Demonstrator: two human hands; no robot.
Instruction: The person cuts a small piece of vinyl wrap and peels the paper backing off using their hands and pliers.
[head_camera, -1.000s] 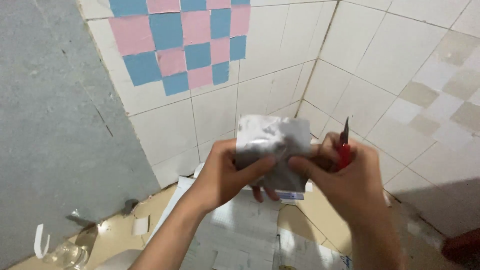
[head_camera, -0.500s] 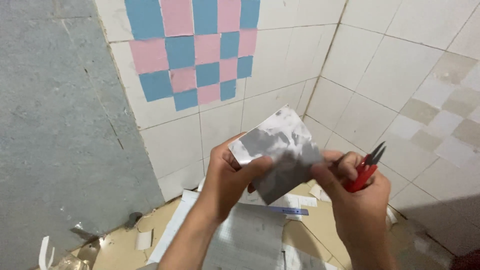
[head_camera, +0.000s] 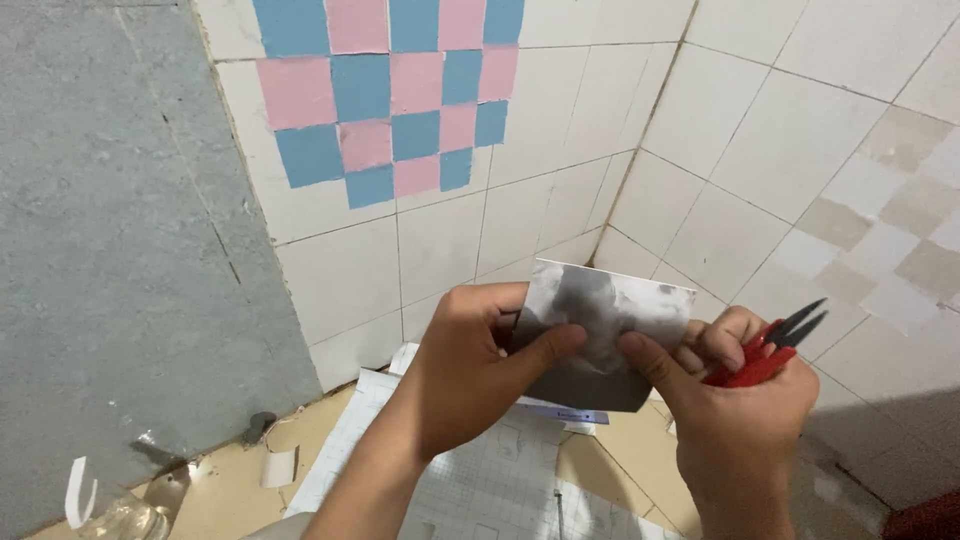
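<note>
White wall tiles (head_camera: 440, 250) are filling the corner, with a pink-and-blue checker patch (head_camera: 395, 95) sitting high on the left wall and a grey rough panel (head_camera: 110, 250) running down the far left. Beige squares (head_camera: 900, 200) are showing on the right wall.

Left hand (head_camera: 470, 370) is pinching the grey shiny sheet (head_camera: 600, 330) at its left edge, thumb pressing across the front, fingers curling behind. Right hand (head_camera: 745, 400) is pinching the same sheet at its lower right with the thumb, while also clamping red snips (head_camera: 765, 350) in the curled fingers, dark blades pointing up and right, away from the sheet. Sheet is hanging mid-air between both hands, in front of the wall corner, slightly crumpled.

Below, gridded backing paper (head_camera: 480, 480) is lying on the yellowish floor (head_camera: 230, 480), with a small white offcut (head_camera: 280, 467) near the wall base. Clear crumpled film (head_camera: 130, 515) is sitting bottom left.
</note>
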